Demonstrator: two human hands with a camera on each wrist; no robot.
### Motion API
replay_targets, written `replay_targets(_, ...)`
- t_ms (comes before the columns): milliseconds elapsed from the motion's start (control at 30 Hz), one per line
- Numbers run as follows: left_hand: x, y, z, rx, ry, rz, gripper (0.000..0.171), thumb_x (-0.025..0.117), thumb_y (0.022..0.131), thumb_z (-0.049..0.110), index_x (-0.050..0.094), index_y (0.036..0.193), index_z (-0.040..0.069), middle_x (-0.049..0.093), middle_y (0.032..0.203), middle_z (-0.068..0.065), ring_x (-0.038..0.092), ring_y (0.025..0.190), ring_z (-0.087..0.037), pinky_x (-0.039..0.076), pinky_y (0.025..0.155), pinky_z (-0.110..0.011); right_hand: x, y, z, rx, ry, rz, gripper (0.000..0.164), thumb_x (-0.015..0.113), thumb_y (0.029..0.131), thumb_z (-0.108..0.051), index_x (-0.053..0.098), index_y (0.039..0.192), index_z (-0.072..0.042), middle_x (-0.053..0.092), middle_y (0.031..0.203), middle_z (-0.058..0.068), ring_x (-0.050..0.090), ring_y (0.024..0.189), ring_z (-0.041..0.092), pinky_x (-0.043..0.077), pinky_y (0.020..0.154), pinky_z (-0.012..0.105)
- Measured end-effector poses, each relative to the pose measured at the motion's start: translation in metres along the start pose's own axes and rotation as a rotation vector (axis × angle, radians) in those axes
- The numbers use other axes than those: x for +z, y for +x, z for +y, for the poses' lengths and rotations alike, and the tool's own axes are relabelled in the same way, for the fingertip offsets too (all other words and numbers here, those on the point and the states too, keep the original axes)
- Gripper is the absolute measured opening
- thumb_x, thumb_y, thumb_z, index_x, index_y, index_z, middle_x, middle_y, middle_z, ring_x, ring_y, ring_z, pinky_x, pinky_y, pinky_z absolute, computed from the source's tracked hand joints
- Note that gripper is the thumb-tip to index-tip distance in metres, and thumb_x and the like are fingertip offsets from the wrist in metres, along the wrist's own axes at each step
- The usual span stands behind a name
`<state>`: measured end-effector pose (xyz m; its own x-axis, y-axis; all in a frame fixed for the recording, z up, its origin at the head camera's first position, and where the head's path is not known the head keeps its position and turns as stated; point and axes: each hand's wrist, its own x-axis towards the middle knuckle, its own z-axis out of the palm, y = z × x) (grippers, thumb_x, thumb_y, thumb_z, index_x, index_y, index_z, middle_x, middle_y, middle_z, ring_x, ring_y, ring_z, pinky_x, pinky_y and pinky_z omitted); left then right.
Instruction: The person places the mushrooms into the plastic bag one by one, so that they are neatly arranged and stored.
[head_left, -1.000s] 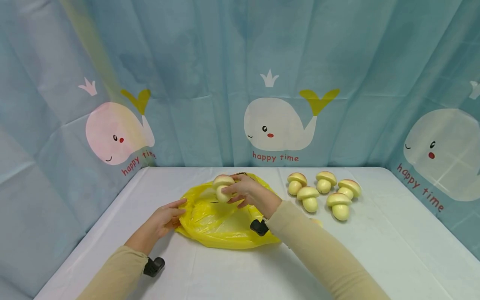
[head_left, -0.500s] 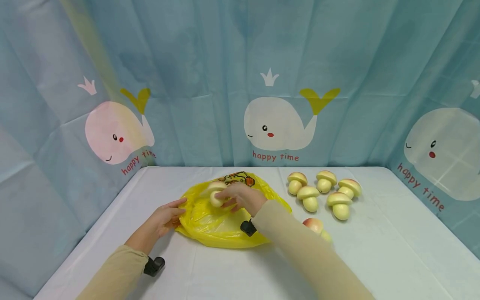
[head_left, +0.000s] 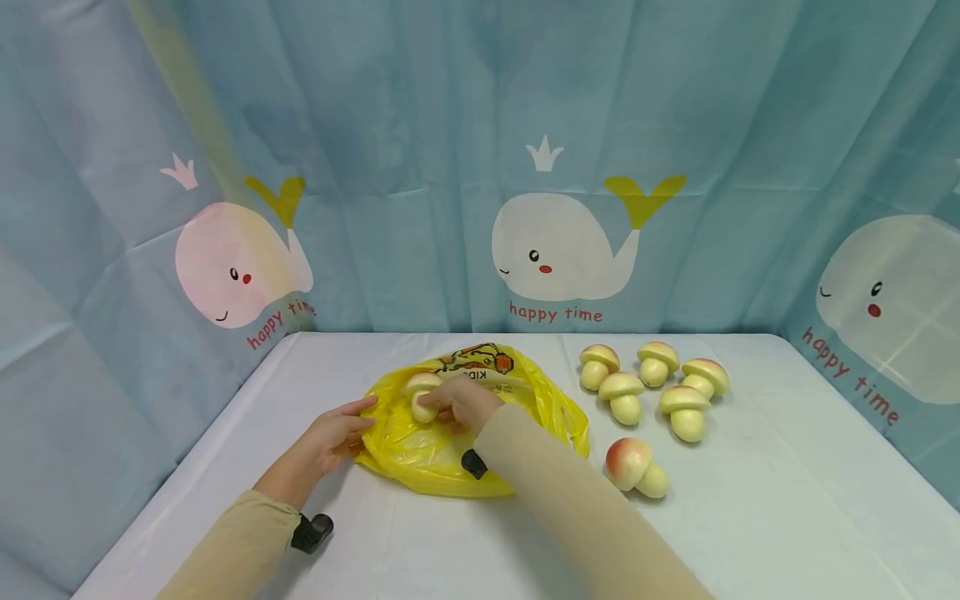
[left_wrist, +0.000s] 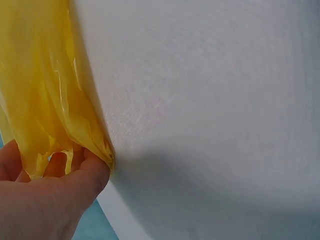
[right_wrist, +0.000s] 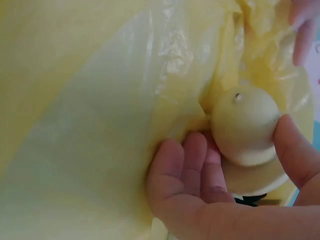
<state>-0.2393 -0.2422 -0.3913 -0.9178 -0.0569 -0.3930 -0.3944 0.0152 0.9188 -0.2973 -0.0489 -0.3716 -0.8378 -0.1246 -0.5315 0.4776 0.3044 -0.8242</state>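
Observation:
A yellow plastic bag (head_left: 408,473) lies on the table with its mouth spread. At its left edge, my left hand (head_left: 330,439) grips the film; the left wrist view shows thumb and fingers (left_wrist: 92,167) round the gathered rim. My right hand (head_left: 467,402) is over the bag's opening. It pinches a toy mushroom (head_left: 420,403) with a pale stem and a domed cap. In the right wrist view the round stem end (right_wrist: 245,125) sits between thumb and fingers, close to the bag's inner film, and the cap is partly hidden behind it.
Several more toy mushrooms (head_left: 686,412) stand in a cluster at the back right of the white table (head_left: 780,500). A single mushroom (head_left: 630,463) with a reddish cap lies on its side nearer, right of the bag. A blue whale-print curtain (head_left: 420,250) hangs behind.
My right hand has moved left and down with the mushroom, deeper over the bag's opening. The bag's printed back part and the reddish mushroom have come into sight. The left hand stays on the rim.

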Motion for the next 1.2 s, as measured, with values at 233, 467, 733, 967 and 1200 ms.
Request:
replay_targets(233,0.0014,-0.0003,0.0001,-0.001,0.004,0.005,0.052,0.048,0.100,0.004,0.034,0.150,0.003,0.025,0.153,-0.025,0.039,0.123,-0.036,0.031,0.109,-0.050,0.0015,0.0049,0.0053,-0.037,-0.040,-0.005,0.027,0.078,0.083,-0.024,0.063,0.094,-0.005,0.058,0.083,0.008,0.054,0.077,0.022,0.048,0.074,0.032)
replay_targets(467,0.0015,0.0011,-0.0017,-0.005,0.016,0.008,0.052,0.049,0.099,0.005,0.035,0.150,0.004,0.026,0.153,-0.025,0.040,0.123,-0.035,0.031,0.109,-0.050,-0.0029,0.0047,0.0092,-0.056,-0.023,-0.048,0.031,0.076,0.085,-0.027,0.060,0.105,-0.010,0.061,0.098,0.011,0.055,0.089,0.026,0.046,0.079,0.035)
replay_targets(733,-0.0005,-0.0003,0.0002,-0.001,0.021,0.004,0.052,0.048,0.100,0.005,0.034,0.150,0.004,0.025,0.154,-0.025,0.040,0.124,-0.035,0.031,0.109,-0.050,-0.0006,0.0058,0.0072,-0.074,-0.063,-0.038,0.031,0.075,0.086,-0.030,0.062,0.107,-0.013,0.058,0.089,0.010,0.051,0.080,0.023,0.043,0.072,0.032)
replay_targets(967,-0.0012,0.0007,-0.0003,0.005,0.032,-0.006,0.053,0.048,0.100,0.006,0.033,0.151,0.004,0.023,0.155,-0.025,0.037,0.127,-0.036,0.030,0.109,-0.050,-0.0007,0.0045,0.0059,-0.077,-0.076,-0.041,0.042,0.075,0.086,-0.031,0.059,0.120,-0.012,0.058,0.091,0.010,0.051,0.082,0.023,0.042,0.073,0.032)
replay_targets(1200,-0.0010,0.0009,-0.0004,0.000,0.029,-0.008,0.053,0.048,0.100,0.007,0.033,0.151,0.005,0.023,0.155,-0.025,0.037,0.127,-0.036,0.030,0.109,-0.050,-0.0022,0.0018,0.0078,-0.080,-0.006,-0.069,0.069,0.074,0.088,-0.024,0.041,0.147,-0.010,0.059,0.105,0.012,0.053,0.094,0.025,0.045,0.084,0.035)
